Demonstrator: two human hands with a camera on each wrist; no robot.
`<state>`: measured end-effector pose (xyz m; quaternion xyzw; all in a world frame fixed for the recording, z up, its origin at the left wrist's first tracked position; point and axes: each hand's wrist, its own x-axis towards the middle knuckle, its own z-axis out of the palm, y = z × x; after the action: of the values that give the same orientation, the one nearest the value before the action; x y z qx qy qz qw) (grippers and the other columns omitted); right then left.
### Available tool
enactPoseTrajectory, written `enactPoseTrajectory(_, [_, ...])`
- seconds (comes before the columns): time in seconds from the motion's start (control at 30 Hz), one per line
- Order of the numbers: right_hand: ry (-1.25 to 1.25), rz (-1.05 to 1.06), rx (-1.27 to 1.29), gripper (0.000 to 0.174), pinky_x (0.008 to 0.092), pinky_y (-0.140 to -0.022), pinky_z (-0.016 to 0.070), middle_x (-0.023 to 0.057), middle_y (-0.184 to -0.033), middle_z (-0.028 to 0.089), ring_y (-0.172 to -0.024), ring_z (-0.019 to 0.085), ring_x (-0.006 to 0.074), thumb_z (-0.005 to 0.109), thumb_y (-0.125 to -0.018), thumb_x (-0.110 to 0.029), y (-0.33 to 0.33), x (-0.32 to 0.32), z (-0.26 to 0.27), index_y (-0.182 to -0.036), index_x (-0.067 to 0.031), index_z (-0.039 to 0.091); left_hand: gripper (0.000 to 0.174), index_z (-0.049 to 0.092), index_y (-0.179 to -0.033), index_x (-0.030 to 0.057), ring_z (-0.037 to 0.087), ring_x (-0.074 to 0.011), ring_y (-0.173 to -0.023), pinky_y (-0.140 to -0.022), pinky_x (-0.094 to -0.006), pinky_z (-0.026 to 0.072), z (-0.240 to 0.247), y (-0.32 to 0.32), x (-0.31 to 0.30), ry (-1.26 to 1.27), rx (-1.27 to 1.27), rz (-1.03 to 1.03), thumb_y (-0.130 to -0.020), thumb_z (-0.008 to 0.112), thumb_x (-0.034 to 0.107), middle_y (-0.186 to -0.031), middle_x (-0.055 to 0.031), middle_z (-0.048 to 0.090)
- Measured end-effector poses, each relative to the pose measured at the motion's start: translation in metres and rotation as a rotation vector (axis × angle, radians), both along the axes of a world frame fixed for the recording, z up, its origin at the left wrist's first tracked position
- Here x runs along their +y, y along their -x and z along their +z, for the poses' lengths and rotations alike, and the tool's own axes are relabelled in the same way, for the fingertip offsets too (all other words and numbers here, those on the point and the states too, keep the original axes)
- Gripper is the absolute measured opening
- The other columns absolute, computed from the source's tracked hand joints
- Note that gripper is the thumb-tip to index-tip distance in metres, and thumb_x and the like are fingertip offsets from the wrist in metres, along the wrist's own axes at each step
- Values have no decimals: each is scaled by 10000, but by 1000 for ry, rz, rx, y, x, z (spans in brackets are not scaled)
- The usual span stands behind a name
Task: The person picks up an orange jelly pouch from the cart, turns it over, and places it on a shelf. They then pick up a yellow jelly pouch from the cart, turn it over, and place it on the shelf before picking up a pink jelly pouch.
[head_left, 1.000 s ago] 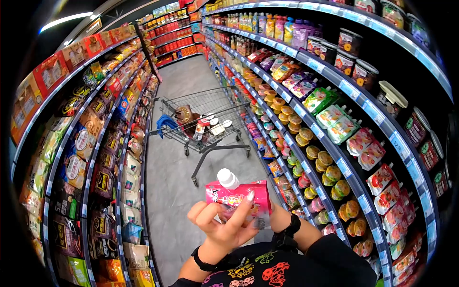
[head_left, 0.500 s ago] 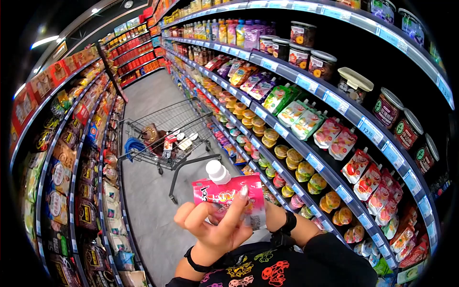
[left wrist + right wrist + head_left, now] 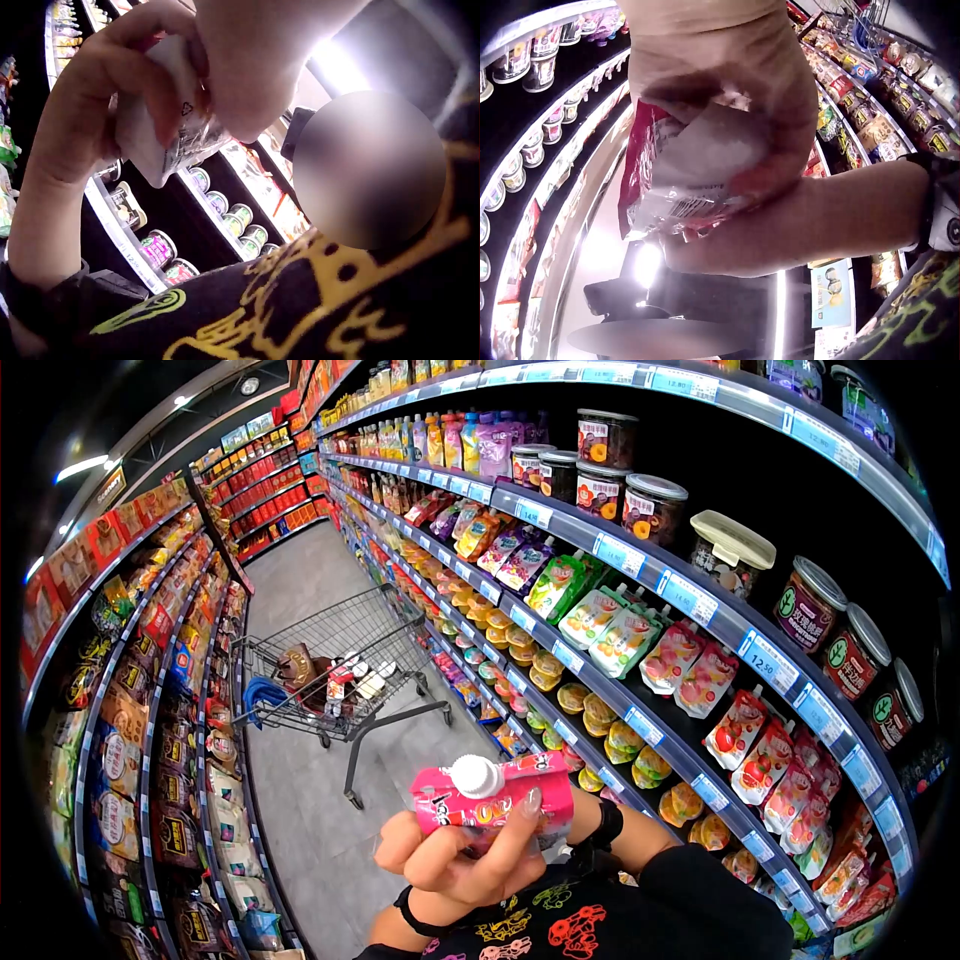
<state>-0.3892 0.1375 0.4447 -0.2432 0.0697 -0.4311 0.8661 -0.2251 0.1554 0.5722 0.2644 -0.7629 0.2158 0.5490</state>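
A pink spout pouch with a ribbed white cap is held at chest height, its cap end tipped toward the head camera. My left hand grips it from the near side, fingers curled and one fingertip against the printed front. Behind the pouch's right end is my right hand, mostly hidden in the head view. The right wrist view shows that right hand wrapped around the pouch, with its pale back and barcode visible. In the left wrist view, the right hand's fingers bend over the pouch.
A wire shopping cart with a brown bag and small packages stands in the aisle ahead. Shelves on the right carry spout pouches, jelly cups and lidded jars. Bagged snacks fill the left shelves.
The head view has swung right, so the cart and aisle appear further left. The pouch has tilted, bringing its cap to face the camera more. Both hands keep hold of it.
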Motion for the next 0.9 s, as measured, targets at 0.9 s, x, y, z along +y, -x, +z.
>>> enactPoseTrajectory(0.9, [338, -1477, 993, 363, 279, -725, 457, 95, -965, 569, -860, 569, 157, 594, -784, -59, 76, -30, 29, -1117, 18, 474, 642, 207, -1358, 29, 469, -194, -1117, -858, -310, 438, -99, 133, -87, -1292, 724, -954, -872, 490, 337, -1285, -127, 404])
